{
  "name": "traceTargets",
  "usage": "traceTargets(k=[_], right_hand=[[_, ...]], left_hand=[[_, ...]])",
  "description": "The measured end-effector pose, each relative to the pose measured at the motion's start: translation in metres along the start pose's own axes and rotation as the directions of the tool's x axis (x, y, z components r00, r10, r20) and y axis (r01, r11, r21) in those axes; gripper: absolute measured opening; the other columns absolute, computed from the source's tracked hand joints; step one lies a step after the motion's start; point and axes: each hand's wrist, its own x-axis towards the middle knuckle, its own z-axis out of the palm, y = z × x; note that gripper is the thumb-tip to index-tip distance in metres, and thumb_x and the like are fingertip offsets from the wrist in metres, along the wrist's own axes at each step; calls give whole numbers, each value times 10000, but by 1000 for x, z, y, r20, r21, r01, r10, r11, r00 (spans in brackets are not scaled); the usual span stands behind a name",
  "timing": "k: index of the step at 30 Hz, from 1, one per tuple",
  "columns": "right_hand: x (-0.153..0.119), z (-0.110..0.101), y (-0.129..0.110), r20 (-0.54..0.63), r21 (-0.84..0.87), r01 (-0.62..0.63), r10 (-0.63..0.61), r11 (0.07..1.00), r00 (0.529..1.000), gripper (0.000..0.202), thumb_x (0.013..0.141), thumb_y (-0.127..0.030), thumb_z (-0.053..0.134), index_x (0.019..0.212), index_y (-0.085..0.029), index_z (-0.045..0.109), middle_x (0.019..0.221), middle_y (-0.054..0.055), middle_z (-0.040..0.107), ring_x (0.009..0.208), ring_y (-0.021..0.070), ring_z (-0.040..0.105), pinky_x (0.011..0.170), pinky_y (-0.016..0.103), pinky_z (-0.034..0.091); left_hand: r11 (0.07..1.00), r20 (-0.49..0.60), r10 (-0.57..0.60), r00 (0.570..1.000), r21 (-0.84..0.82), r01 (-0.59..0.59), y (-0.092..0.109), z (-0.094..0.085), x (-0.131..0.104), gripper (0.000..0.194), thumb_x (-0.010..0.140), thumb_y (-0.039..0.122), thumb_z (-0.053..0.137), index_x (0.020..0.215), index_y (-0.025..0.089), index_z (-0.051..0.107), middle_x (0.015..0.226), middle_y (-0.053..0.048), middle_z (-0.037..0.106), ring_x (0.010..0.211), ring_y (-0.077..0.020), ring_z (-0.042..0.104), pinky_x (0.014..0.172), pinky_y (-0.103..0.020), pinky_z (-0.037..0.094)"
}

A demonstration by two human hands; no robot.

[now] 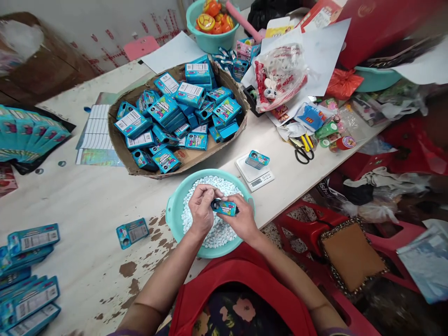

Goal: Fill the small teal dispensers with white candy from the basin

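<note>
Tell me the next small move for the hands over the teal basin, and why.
Probably tip the left hand's pinch of white candies into the small blue box. The right hand holds that box level over the teal basin, and the left fingertips sit at its open dark end.

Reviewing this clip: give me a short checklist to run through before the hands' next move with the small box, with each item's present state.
1. Small blue box held by both hands, left hand and right hand: ok.
2. Box held over the teal basin of white pellets, so spills would fall back in: ok.
3. Box end open for filling: cannot tell; the left fingers cover it.
4. Scale free for weighing: not ok; another box lies on it.
5. Room in the cardboard tray for one more box: ok, bare patch at the front.
</note>
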Motion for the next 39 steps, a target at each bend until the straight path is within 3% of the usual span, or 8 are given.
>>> traceTargets(k=[4, 7, 11, 16, 22, 27, 32, 39], right_hand=[[-5, -7, 2, 2, 94, -1, 0, 996, 1000, 313, 657, -238, 783, 928, -234, 628, 896, 5, 609, 869, 186, 600, 800, 322, 477], [-13, -16, 5, 59, 177, -13, 3, 984, 998, 356, 651, -311, 797, 956, -234, 632, 956, 30, 621, 914, 200, 608, 831, 344, 493], [-23, -23, 13, 46, 157, -40, 34, 987, 998, 357, 644, -321, 801, 950, -234, 637, 955, 35, 619, 914, 204, 608, 836, 358, 503], [-28, -25, 15, 11, 134, -65, 64, 989, 998, 351, 655, -299, 789, 958, -233, 623, 962, 37, 616, 895, 202, 609, 806, 353, 512], [-30, -34, 7, -34, 71, -88, 91, 994, 995, 336, 681, -294, 767, 975, -228, 618, 962, 36, 609, 900, 203, 605, 810, 345, 503], [-30, -34, 6, -42, -10, -68, 67, 998, 997, 320, 699, -265, 755, 984, -236, 612, 981, 39, 599, 951, 208, 589, 848, 353, 483], [-32, -15, 10, 11, -86, -9, 10, 996, 1000, 321, 704, -254, 751, 991, -240, 607, 976, 50, 611, 947, 227, 589, 830, 374, 490], [-32, 0, -2, 46, -118, 54, -49, 992, 998, 319, 714, -205, 730, 1000, -247, 596, 961, 44, 609, 937, 225, 580, 823, 364, 474]], left_hand=[[999, -82, 3, 997, 46, 1, -12, -18, 19, 173, 846, 346, 517, 787, 186, 548, 656, 12, 576, 459, -98, 499, 513, -251, 415], [919, -97, 68, 993, 393, -24, -44, -41, 43, 211, 850, 382, 498, 796, 194, 577, 733, -24, 609, 638, -158, 564, 645, -301, 448], [475, 226, 29, 974, 854, -212, -94, -57, 51, 200, 830, 356, 526, 897, 200, 633, 959, -92, 638, 969, -254, 524, 914, -407, 363], [168, 299, -192, 935, 949, -269, -112, -49, 16, 274, 852, 450, 484, 905, 212, 610, 954, -95, 585, 933, -247, 524, 813, -354, 387], [492, 163, -204, 965, 870, -43, -103, -60, 1, 290, 778, 437, 577, 621, 195, 547, 652, -16, 537, 672, -165, 519, 639, -261, 385], [875, -104, -367, 924, 297, 382, -70, -61, 1, 333, 744, 447, 600, 580, 167, 524, 537, 23, 467, 436, -91, 405, 424, -218, 303], [932, 51, -333, 941, -130, 337, -19, -40, -6, 212, 742, 361, 571, 669, 165, 541, 540, 14, 501, 393, -88, 443, 399, -216, 337], [960, -12, -147, 989, -244, 140, -3, -22, -8, 191, 754, 297, 583, 634, 173, 500, 620, 5, 514, 547, -120, 559, 540, -260, 454]])
